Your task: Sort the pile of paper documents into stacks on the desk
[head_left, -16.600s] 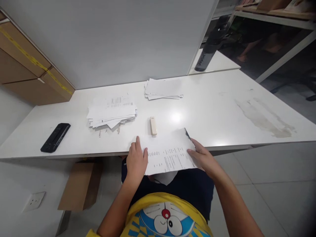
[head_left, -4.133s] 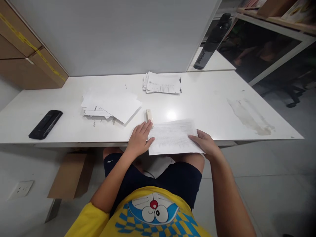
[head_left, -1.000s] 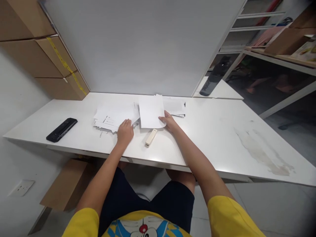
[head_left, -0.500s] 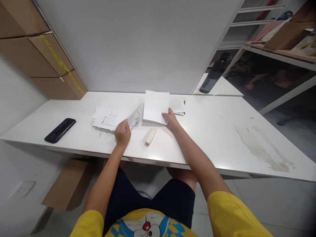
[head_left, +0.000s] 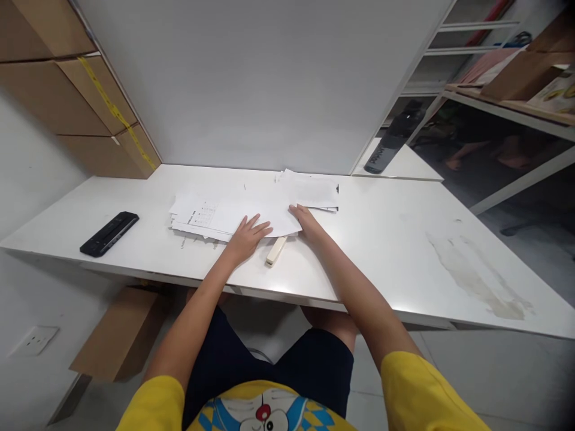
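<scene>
My left hand (head_left: 248, 239) lies with spread fingers on the front part of a white paper sheet (head_left: 265, 206). At that sheet's right edge, my right hand (head_left: 308, 224) pinches the corner. The sheet overlaps a stack of printed papers (head_left: 193, 212) to its left. Its front edge covers the far end of a cream stapler (head_left: 275, 252), which lies on the desk between my hands. Behind my right hand, a second small pile of papers (head_left: 314, 190) rests near the wall panel.
The white desk (head_left: 381, 251) carries a black flat device (head_left: 110, 233) at left and has a grey smear at right. A dark bottle (head_left: 390, 140) lies beyond the panel. Cardboard boxes (head_left: 103, 120) are stacked at back left; another box (head_left: 121, 335) sits below.
The paper in my right hand has come down flat and to the left. My left hand has let go of the lifted page edge and spread out on the paper, shifting right.
</scene>
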Tool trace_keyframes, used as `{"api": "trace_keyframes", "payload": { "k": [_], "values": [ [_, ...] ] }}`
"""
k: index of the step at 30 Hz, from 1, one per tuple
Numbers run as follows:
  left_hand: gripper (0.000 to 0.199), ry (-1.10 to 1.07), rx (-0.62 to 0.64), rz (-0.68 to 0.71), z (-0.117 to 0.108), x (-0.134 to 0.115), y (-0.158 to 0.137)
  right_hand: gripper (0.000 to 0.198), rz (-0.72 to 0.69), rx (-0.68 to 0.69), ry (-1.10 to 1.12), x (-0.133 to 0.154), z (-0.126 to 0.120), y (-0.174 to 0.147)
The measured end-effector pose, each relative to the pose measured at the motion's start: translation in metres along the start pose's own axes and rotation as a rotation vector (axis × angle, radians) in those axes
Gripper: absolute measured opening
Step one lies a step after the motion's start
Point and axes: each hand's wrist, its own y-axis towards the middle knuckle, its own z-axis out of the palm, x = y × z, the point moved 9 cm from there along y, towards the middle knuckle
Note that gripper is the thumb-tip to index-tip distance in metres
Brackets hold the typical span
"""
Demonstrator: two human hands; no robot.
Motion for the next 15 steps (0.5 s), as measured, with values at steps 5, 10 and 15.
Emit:
{"api": "trace_keyframes", "payload": {
  "k": [5, 10, 15],
  "values": [
    [0.057, 0.066, -0.013, -0.086, 0.000, 0.006, 0.000, 0.046, -0.016, 0.024, -0.033, -0.002, 0.007, 0.000],
    [0.069, 0.029, -0.094, -0.259, -0.007, 0.016, -0.002, 0.037, -0.197, -0.142, -0.090, 0.014, -0.027, 0.011],
    [0.073, 0.002, -0.198, -0.295, -0.018, 0.018, -0.005, 0.020, -0.373, -0.312, -0.263, 0.053, -0.068, 0.003]
  ]
}}
